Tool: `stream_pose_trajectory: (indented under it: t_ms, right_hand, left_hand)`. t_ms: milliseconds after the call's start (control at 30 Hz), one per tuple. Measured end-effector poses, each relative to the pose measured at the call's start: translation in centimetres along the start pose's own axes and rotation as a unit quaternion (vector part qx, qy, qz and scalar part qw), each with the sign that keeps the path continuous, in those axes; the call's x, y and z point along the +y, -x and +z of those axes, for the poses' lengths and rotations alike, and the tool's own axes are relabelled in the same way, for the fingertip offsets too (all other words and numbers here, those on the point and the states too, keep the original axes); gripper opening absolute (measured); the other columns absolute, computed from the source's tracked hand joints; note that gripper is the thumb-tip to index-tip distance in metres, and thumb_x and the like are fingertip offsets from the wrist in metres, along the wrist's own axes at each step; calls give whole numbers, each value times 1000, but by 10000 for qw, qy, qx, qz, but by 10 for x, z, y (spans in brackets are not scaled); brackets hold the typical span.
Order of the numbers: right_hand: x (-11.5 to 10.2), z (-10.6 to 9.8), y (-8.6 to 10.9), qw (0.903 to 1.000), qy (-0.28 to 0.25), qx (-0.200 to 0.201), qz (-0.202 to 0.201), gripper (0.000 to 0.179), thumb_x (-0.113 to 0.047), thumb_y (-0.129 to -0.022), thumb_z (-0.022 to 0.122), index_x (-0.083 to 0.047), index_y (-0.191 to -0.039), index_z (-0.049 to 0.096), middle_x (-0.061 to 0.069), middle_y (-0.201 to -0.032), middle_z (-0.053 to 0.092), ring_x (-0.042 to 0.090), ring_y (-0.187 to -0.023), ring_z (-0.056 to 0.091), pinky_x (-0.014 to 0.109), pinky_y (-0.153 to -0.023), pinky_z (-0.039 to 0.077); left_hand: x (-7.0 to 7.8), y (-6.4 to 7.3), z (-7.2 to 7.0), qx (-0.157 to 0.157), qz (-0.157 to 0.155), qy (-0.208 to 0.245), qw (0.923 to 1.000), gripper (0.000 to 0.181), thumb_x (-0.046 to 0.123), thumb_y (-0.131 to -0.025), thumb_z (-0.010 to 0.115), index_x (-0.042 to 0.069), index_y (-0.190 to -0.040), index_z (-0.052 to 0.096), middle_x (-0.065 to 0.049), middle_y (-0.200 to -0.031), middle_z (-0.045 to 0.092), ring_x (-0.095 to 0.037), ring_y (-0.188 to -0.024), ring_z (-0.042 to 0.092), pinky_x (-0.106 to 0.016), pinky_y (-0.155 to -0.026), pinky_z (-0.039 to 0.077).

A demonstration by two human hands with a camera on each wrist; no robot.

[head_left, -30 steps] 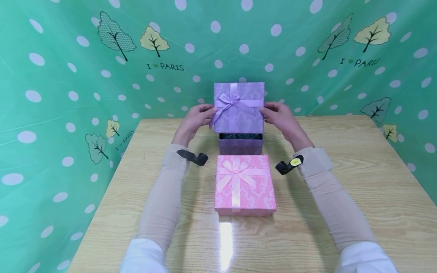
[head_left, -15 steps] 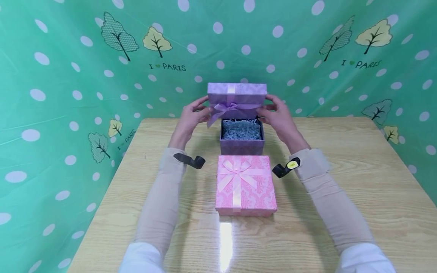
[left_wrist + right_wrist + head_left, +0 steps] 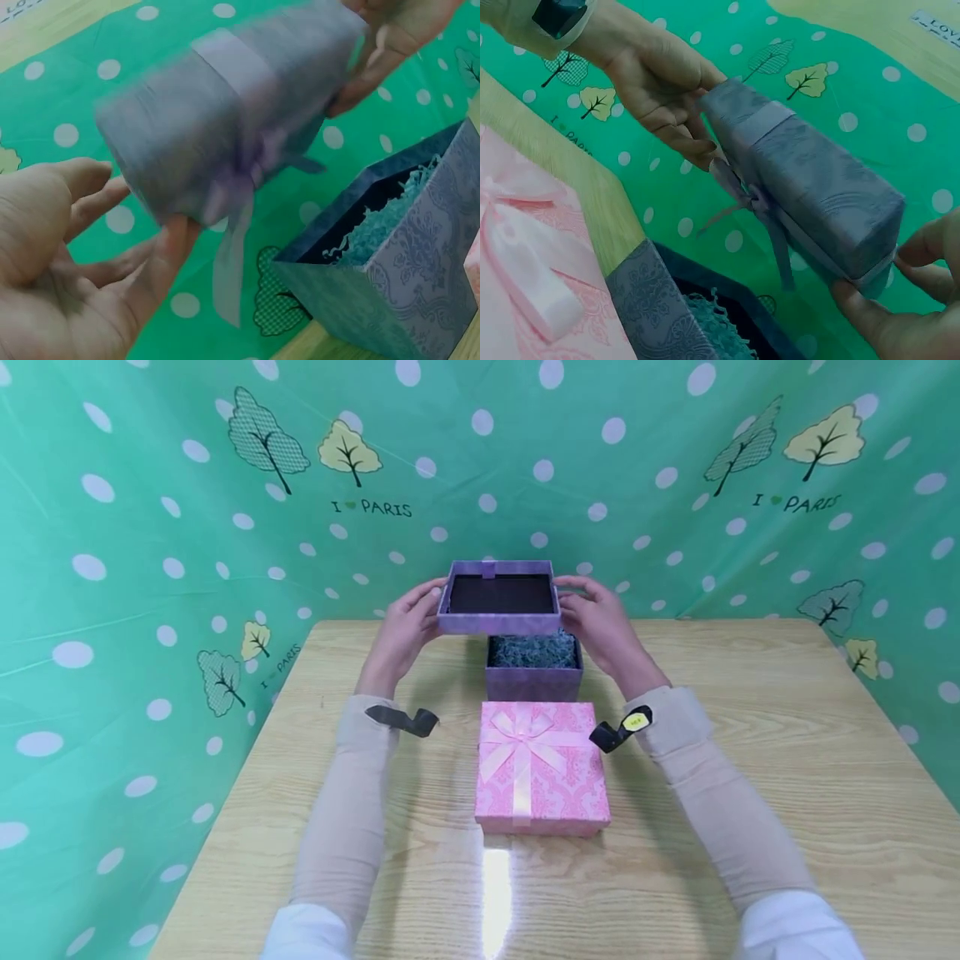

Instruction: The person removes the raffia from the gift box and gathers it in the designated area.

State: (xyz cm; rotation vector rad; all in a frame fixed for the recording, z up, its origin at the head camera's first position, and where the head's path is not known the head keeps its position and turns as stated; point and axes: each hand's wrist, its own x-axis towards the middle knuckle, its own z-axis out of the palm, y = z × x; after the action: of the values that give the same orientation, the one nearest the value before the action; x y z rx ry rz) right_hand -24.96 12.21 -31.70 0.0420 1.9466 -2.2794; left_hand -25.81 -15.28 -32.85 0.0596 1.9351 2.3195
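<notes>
A purple gift-box lid (image 3: 498,624) is held up at the back, its dark inside facing the head camera. My left hand (image 3: 401,631) grips its left end, thumb and fingers at the edge. At the other end my right hand (image 3: 602,625) pinches the lid. On the lid's outer side, a lilac ribbon bow (image 3: 757,200) with loose tails shows in both wrist views. Below and slightly right stands the uncovered purple box (image 3: 534,685), with bluish shredded paper (image 3: 534,652) inside; the lid overlaps its back part in the head view.
A covered pink gift box (image 3: 566,781) with a ribbon bow sits in front of the purple one on the wooden table (image 3: 750,710). A green polka-dot cloth (image 3: 525,435) hangs behind and along the sides.
Both hands have raised the lid off the purple box and tipped it over, so its dark inside now shows instead of its bow. It has shifted slightly left; the shredded paper is exposed.
</notes>
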Motion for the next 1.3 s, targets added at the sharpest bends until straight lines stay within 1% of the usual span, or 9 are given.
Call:
stream_pose_trajectory:
  t_ms: [133,267,400,500,700,933,1100,1200,1300]
  right_hand:
    - [2,3,-3,9993,-199,68,315,40,-15,-100,48,-9,-140,42,12,-130,46,22,-113,54,27,-98,49]
    - [4,5,-7,9982,-399,-193,394,48,-11,-99,49,-2,-144,36,18,-139,44,27,-121,51,33,-105,45]
    - [6,10,-10,9975,-418,-393,419,47,-9,-99,49,0,-143,38,21,-140,45,29,-123,51,36,-106,44]
    - [8,16,-12,9974,-306,-481,432,47,-10,-99,51,-1,-143,39,20,-139,47,28,-122,52,36,-105,45]
    - [13,32,-13,9966,-76,-660,491,50,-11,-99,51,-5,-146,37,18,-140,47,25,-116,55,36,-105,45]
    - [21,57,-16,9952,44,-776,591,50,-6,-97,51,-3,-145,37,20,-137,48,20,-102,56,37,-104,46]
    - [28,73,-21,9945,-73,-736,742,51,-4,-96,53,-4,-145,39,17,-137,48,22,-107,55,34,-102,48]
    - [33,82,-23,9938,-104,-713,841,51,-3,-96,53,-5,-145,39,17,-138,48,22,-107,55,33,-102,48]
    - [39,91,-24,9933,-142,-700,907,51,-2,-95,53,-4,-145,39,18,-138,49,20,-102,55,34,-102,48]
  left_hand:
    - [0,1,-4,11,-185,103,9998,40,18,-97,56,15,-136,50,-18,-128,58,-19,-96,66,-30,-83,56]
    - [3,3,-8,130,-388,-49,9991,45,17,-96,58,16,-139,46,-14,-123,60,-19,-100,64,-33,-91,53]
    - [5,4,-14,274,-597,-230,9976,47,19,-97,57,11,-141,43,-14,-127,57,-19,-104,62,-33,-95,50]
    - [6,5,-20,309,-666,-329,9968,46,19,-98,55,8,-141,43,-15,-132,54,-19,-107,60,-30,-93,51]
    - [7,8,-37,363,-653,-537,9958,47,20,-99,51,7,-143,42,-16,-140,49,-21,-117,57,-24,-87,53]
    - [6,14,-61,417,-761,-618,9943,48,23,-101,48,7,-145,38,-15,-145,44,-24,-128,49,-25,-95,49]
    - [1,17,-77,544,-819,-572,9935,48,24,-102,46,7,-146,36,-14,-147,41,-23,-129,47,-27,-100,45]
    - [-3,18,-86,593,-843,-519,9933,49,24,-102,46,7,-147,35,-14,-148,39,-22,-128,47,-25,-98,46]
    - [-6,21,-95,662,-875,-453,9929,50,25,-101,47,7,-147,35,-12,-148,39,-18,-121,51,-21,-92,49]
